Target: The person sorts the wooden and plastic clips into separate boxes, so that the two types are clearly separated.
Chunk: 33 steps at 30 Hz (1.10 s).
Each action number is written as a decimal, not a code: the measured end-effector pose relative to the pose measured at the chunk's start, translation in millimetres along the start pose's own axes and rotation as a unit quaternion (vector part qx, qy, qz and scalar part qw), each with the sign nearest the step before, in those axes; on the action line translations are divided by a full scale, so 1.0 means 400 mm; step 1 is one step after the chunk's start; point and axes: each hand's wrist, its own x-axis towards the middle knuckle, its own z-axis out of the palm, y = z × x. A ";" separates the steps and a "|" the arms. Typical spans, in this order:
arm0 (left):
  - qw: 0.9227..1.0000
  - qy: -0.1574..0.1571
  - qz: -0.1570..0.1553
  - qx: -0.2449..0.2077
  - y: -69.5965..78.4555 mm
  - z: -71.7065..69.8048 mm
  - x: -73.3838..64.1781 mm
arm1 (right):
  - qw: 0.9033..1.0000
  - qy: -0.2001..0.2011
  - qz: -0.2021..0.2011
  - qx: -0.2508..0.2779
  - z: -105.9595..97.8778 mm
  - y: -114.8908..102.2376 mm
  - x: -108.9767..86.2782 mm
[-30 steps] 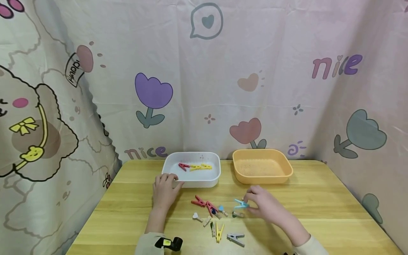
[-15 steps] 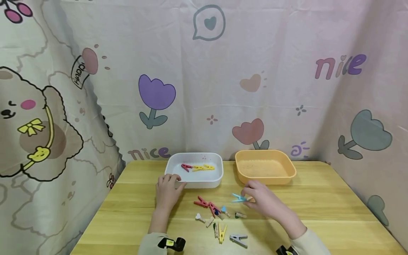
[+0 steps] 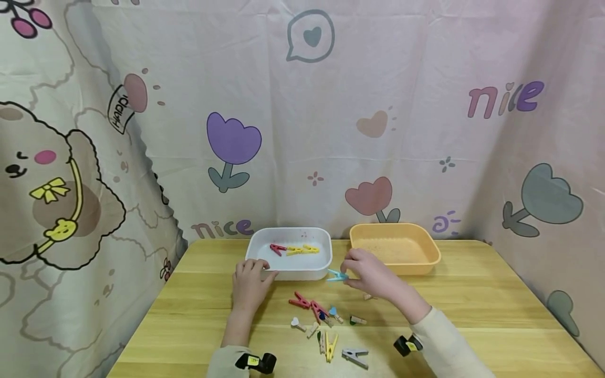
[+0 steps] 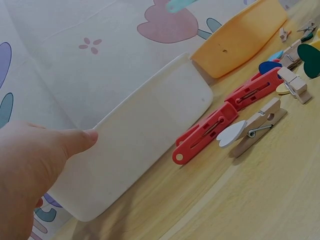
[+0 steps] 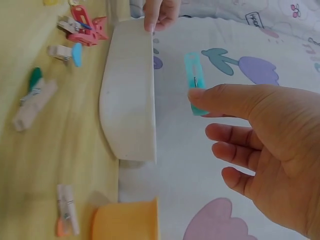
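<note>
Two grips were occupied: your right grip point(image 3: 373, 274) pinched a light blue clothespin point(image 5: 195, 80), your left grip point(image 3: 250, 285) held a white tray point(image 3: 302, 275).
The light blue clothespin stuck out leftward from your right grip's thumb and fingertips, raised above the tabletop point(image 3: 189, 315) near the white tray. Your left grip kept its thumb against the outer wall, its fingers over the rim; just beyond them inside lay one small red clothespin point(image 3: 276, 249) and two yellow ones point(image 3: 295, 251). Beyond your right grip stood an orange tray point(image 3: 397, 268). Between both grips, nearer you, lay two red clothespins point(image 3: 299, 300) and a grey clothespin point(image 3: 355, 357).
</note>
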 end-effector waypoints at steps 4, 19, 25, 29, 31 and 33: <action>1.000 -0.004 -0.001 0.000 0.000 0.000 0.001 | 1.000 0.009 -0.021 0.000 -0.002 0.006 0.040; 1.000 -0.013 -0.007 -0.008 0.003 0.001 0.001 | 0.999 -0.044 -0.015 0.004 0.006 0.027 0.187; 1.000 -0.004 0.000 -0.009 0.003 0.002 -0.001 | 0.998 -0.068 -0.010 0.011 0.023 0.037 0.238; 1.000 0.001 0.003 -0.008 0.001 0.004 0.000 | 0.996 -0.085 0.001 0.024 0.033 0.035 0.275; 1.000 0.003 0.003 -0.006 -0.001 0.005 0.001 | 0.995 -0.093 0.008 0.032 0.040 0.033 0.294; 1.000 0.006 0.004 -0.005 -0.002 0.005 0.001 | 0.994 -0.104 0.015 0.034 0.047 0.029 0.312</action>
